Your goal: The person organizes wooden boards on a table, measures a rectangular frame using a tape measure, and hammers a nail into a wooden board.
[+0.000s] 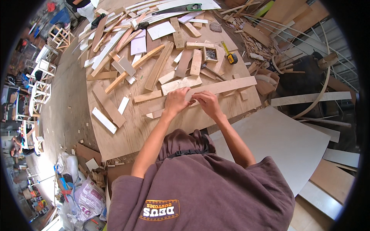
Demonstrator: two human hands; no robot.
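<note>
A long wooden board (231, 85) lies slantwise across the near part of the worktable, with other strips under or along it. My left hand (177, 102) closes over its middle, fingers curled toward the far edge. Close beside, my right hand (208, 104) has its fingertips pinched together at the left hand's thumb. Whatever sits between those fingertips is too small to make out. Just beyond my hands lie short wood blocks (181, 84) and a hammer (212, 72), partly among the pieces. A small wooden box (210, 55) of nails stands farther back.
A yellow tape measure (232, 58) rests right of the nail box. Offcuts and a green-handled handsaw (192, 7) crowd the plywood tabletop's (127, 140) far side. Loose boards (109, 106) lie at left. A large pale sheet (277, 142) and a dark drum (300, 77) stand right.
</note>
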